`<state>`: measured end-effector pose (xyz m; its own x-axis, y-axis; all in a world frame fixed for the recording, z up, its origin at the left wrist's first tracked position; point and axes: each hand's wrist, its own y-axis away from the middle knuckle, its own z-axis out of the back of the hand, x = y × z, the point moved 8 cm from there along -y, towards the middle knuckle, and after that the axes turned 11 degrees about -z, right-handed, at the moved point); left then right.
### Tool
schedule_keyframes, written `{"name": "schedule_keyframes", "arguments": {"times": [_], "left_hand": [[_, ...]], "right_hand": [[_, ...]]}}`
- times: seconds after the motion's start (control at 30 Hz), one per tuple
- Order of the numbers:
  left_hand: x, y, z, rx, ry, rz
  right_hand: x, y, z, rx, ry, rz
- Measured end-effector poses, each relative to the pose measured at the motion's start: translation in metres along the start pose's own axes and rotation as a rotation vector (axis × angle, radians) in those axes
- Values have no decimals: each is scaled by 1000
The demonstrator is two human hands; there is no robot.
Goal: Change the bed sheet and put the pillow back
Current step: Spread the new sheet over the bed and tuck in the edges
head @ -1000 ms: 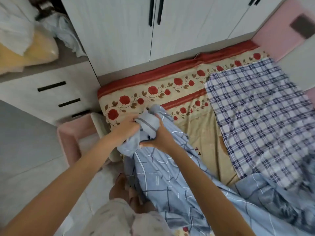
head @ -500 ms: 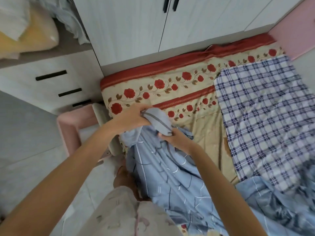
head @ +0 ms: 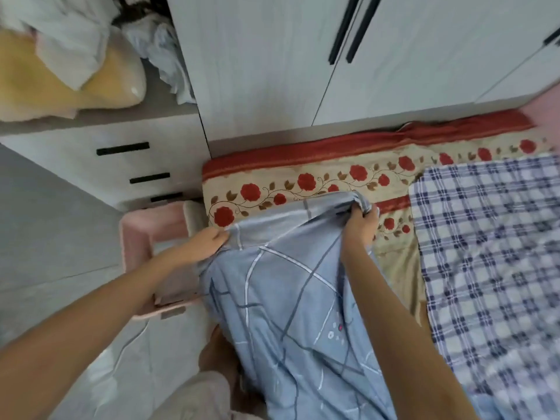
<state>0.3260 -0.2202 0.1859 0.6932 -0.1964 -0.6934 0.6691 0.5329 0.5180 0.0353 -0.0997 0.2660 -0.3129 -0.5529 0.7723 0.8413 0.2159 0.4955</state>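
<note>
Change since earlier: both hands had drawn apart. Half a second before, they sat close together on a bunched corner of the blue sheet (head: 288, 286); now its hem was stretched between them across the mattress corner.
Left hand: the left hand (head: 209, 242) was at the mattress's left edge, its fingertips pinching the sheet's hem, just beside the pink bed frame (head: 136, 234).
Right hand: the right hand (head: 360, 227) was clenched round a gathered fold of the same hem, above the red stripe of the mattress cover.
Blue sheet: it ran from the held hem back toward the person, covering the near-left corner of the mattress and hanging past its edge. Pale and dark lines crossed it.
Mattress: its floral cover (head: 306, 180), beige with red roses and a red band, lay bare beyond the hem and butted against the wardrobe's base.
Plaid cloth: the plaid cloth (head: 491, 253), in blue and white checks, lay flat on the right part of the mattress, apart from the right hand.
Wardrobe: the wardrobe (head: 257, 62) had white doors and long black handles and stood behind the bed.
Drawer unit: the drawer unit (head: 91, 165) stood left of the wardrobe and showed three black handles. On top sat a yellow bundle (head: 45, 86) in shiny wrap, with white cloth (head: 69, 40) draped over it.
Person: a pale trouser leg (head: 197, 395) and a bare foot (head: 216, 353) showed at the lower edge, beside the hanging sheet.
</note>
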Motion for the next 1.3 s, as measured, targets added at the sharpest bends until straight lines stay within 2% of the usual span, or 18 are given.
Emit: {"name": "schedule_keyframes", "arguments": {"times": [0.07,0.13,0.23,0.37,0.43,0.57,0.7,0.8,0.87,0.93,0.97,1.03,1.07,1.1,1.2,1.27,1.3], "left_hand": [[-5,-19,16,-101,2,-69],[-1,-40,45,-257,-7,-129],[23,-78,96,-529,40,-143],[56,-139,130,-689,5,-161],[87,-170,126,-733,7,-123],[146,-219,93,-674,-18,-117],[181,-264,49,-480,-135,-215],[218,-268,13,-456,-106,-104],[232,-262,-3,-472,-168,-59],[243,-255,-14,-509,-160,-66],[248,-250,-16,-553,-73,-59],[262,-237,-15,-638,235,-2],[269,-231,-18,-625,364,42],[274,-226,-24,-568,403,83],[283,-206,-48,-264,198,150],[280,-192,-56,-218,190,103],[277,-188,-53,-257,236,70]], "right_hand": [[2,-20,-16,-66,-63,-51],[14,-42,-34,-91,-8,19],[31,-83,-67,-18,57,165],[33,-137,-128,74,206,280],[18,-166,-168,115,215,255],[-22,-224,-231,116,149,95],[-61,-277,-242,0,193,154],[-116,-280,-263,32,762,225],[-137,-256,-276,36,924,327],[-143,-225,-300,139,911,495],[-148,-215,-314,232,888,527],[-158,-197,-343,401,882,512],[-159,-188,-356,458,901,519],[-157,-180,-369,499,944,550],[-158,-168,-395,547,1190,683],[-162,-172,-398,544,1222,629],[-160,-173,-395,503,1197,613]]}}
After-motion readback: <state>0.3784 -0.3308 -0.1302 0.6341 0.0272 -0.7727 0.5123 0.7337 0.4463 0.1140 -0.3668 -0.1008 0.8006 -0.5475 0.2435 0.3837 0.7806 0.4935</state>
